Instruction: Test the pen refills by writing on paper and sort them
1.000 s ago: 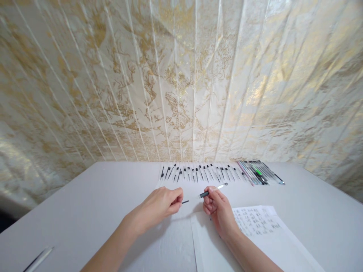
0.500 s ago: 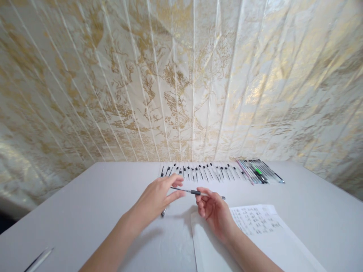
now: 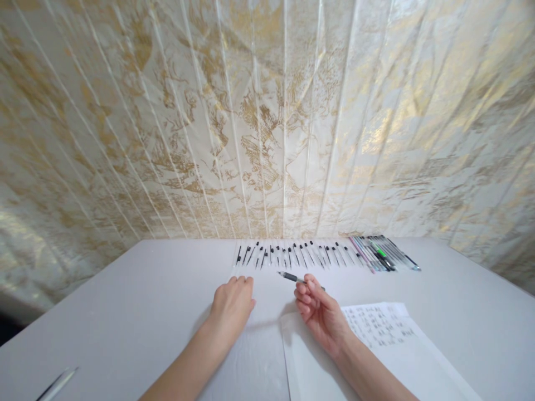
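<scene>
My right hand [image 3: 320, 309] grips a pen with a dark grip section [image 3: 289, 276], its tip pointing left and up, above the top left of the written paper [image 3: 376, 340]. To the left, my left hand [image 3: 234, 303] is low over the table, knuckles up and fingers curled; whatever it holds, if anything, is hidden beneath it. Beyond both hands, several pens with black caps [image 3: 295, 255] lie in a long row.
A bundle of coloured and dark pens [image 3: 382, 253] lies at the right end of the row. Another pen [image 3: 56, 384] rests at the table's lower left. A patterned gold and white curtain [image 3: 267, 122] hangs behind the white table [image 3: 137, 312].
My left hand has moved down, away from the pen, and its fingers have curled. The thin dark piece between the hands is gone from view. My right hand has turned the pen slightly.
</scene>
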`<state>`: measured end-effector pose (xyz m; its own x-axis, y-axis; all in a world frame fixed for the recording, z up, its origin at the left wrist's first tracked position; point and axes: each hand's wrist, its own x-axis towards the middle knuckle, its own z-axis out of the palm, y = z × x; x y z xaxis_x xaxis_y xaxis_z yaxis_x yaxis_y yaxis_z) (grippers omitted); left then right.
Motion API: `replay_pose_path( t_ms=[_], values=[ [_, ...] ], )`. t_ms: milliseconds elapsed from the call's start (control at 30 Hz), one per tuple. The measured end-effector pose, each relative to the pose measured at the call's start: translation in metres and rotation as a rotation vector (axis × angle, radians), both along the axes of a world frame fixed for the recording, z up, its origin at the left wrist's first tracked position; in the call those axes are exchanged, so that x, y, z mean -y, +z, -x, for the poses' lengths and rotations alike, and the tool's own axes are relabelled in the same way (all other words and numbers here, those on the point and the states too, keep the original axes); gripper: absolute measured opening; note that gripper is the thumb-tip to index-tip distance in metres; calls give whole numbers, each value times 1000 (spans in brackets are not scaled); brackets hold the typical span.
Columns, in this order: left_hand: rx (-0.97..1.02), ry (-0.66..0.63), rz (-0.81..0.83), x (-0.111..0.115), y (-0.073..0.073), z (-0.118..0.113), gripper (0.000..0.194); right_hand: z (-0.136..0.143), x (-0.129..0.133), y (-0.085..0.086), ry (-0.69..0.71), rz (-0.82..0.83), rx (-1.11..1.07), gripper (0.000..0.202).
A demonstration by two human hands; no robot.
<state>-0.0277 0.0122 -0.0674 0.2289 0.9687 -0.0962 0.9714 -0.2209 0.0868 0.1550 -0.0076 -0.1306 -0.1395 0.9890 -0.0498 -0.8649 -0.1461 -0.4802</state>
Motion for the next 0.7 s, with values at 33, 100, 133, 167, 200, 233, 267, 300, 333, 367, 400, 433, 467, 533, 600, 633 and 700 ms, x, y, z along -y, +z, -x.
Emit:
replay_pose_path(
  t_ms=[33, 100, 133, 167, 200, 233, 267, 300, 333, 367, 400, 433, 467, 533, 600, 633, 700],
  values=[
    [8, -1, 0, 0, -4, -2, 22, 0, 1, 1, 10, 4, 20, 19],
    [39, -2, 1, -1, -9, -2, 22, 1, 3, 3, 39, 8, 69, 19],
    [63, -4, 0, -1, -10, -2, 22, 2, 4, 4, 54, 3, 97, 19],
    [92, -6, -1, -1, -10, -1, 22, 3, 5, 5, 65, -5, 126, 18],
    [128, -11, -2, -2, -10, 0, 22, 4, 6, 6, 72, -16, 160, 17],
    [169, -19, -1, -2, -10, 2, 21, 5, 6, 7, 73, -31, 198, 17],
    [214, -26, 1, -3, -10, 4, 21, 7, 7, 8, 68, -55, 242, 18],
    [261, -32, 2, -4, -9, 6, 20, 8, 8, 8, 64, -86, 294, 20],
    [310, -34, 3, -5, -10, 8, 18, 9, 8, 8, 59, -117, 352, 22],
    [358, -33, 8, -6, -10, 10, 17, 10, 8, 7, 54, -145, 413, 23],
    [405, -28, 17, -8, -11, 11, 15, 11, 9, 6, 50, -168, 475, 24],
    [452, -20, 31, -10, -12, 13, 13, 11, 9, 5, 43, -186, 535, 23],
    [502, -12, 48, -13, -13, 14, 11, 12, 9, 3, 29, -202, 592, 23],
    [611, -5, 78, -17, -15, 15, 7, 12, 9, -1, -18, -239, 704, 22],
    [724, 0, 86, -21, -15, 15, 13, 12, 9, -4, -84, -271, 830, 20],
    [827, 15, 101, -22, -14, 15, 19, 12, 9, -5, -122, -280, 897, 20],
    [1127, 84, 171, -24, -13, 16, 28, 11, 10, -5, -192, -289, 1027, 17]
  ],
)
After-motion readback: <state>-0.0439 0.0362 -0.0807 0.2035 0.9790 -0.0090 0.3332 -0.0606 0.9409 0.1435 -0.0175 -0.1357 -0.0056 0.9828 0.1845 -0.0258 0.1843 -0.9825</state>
